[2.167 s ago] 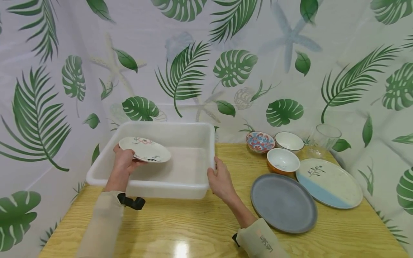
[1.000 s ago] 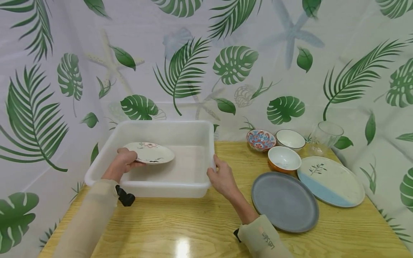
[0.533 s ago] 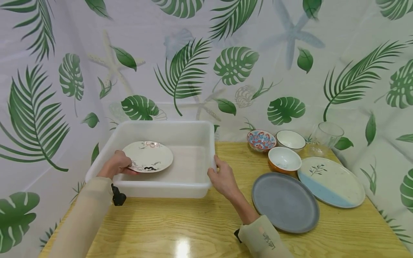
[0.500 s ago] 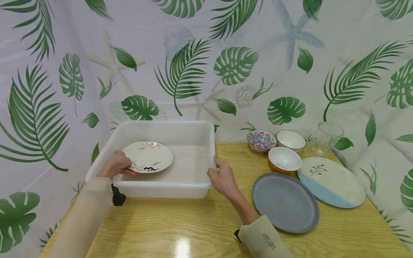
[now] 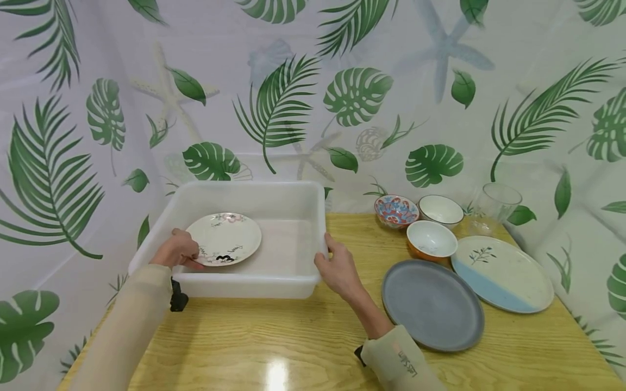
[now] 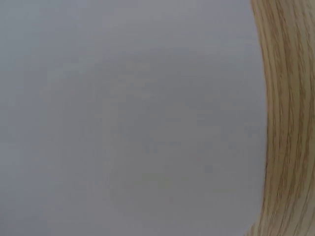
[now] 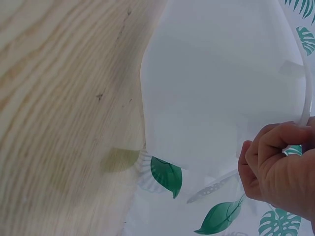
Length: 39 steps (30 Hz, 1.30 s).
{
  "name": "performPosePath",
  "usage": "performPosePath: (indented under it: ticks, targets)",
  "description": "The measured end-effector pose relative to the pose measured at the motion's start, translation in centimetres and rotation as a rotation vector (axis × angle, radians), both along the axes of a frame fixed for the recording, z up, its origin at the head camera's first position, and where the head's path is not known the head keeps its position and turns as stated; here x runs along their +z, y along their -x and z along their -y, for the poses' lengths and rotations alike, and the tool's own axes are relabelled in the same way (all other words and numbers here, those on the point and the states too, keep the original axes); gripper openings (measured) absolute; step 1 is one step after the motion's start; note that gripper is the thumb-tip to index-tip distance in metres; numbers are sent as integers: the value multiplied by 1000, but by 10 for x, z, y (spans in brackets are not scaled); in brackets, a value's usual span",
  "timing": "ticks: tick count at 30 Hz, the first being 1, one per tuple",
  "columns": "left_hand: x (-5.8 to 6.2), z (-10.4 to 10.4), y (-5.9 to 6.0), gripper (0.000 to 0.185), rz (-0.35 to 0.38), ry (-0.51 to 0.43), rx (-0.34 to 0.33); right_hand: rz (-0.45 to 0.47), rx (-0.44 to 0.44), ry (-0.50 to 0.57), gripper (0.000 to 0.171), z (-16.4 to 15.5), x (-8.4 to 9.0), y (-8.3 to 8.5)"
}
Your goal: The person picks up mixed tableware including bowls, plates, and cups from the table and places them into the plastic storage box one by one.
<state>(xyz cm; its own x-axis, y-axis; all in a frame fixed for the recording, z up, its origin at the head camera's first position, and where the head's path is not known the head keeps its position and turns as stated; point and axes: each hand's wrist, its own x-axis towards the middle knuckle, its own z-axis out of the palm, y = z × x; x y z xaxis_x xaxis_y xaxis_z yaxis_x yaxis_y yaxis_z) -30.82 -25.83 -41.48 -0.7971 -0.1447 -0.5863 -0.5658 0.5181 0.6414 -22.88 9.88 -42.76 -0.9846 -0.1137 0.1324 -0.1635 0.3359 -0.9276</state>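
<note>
A white plastic tub [image 5: 293,282] stands on the wooden table's left half. Inside it, my left hand [image 5: 177,251] holds the near-left edge of a small white plate with a floral print [image 5: 226,238], which sits low in the tub and tips toward me. My right hand [image 5: 336,267] grips the tub's right rim near the front corner, fingers curled over the edge [image 7: 275,162]. The left wrist view shows only the tub's white wall [image 6: 128,118] and a strip of table.
To the right of the tub lie a grey plate [image 5: 432,305], a white-and-blue plate [image 5: 502,275], three small bowls [image 5: 430,240] and a clear glass [image 5: 491,207]. A leaf-print curtain surrounds the table on three sides. The table's front strip [image 5: 274,347] is bare wood.
My left hand has lowered the floral plate from above the tub's rim down into the tub and tilted it toward me. My right hand stays on the rim.
</note>
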Motion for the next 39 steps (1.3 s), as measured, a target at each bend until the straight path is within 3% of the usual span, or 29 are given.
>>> performPosePath:
  ticks: [5,10,19,29,39]
  targets:
    - [-2,0,-1,53,-12,52,-84,-2,-4,8,60,-1,-1,0]
    - [-4,0,-5,42,2,112,-89,-17,-2,15,60,0,-1,-1]
    - [-6,1,-9,52,11,70,-109,6,3,31,61,3,-1,-2]
    - [-4,0,-9,46,10,60,-75,-13,10,49,61,1,-3,-1]
    - [-3,1,-9,43,4,73,-81,-2,18,82,60,2,-4,-1]
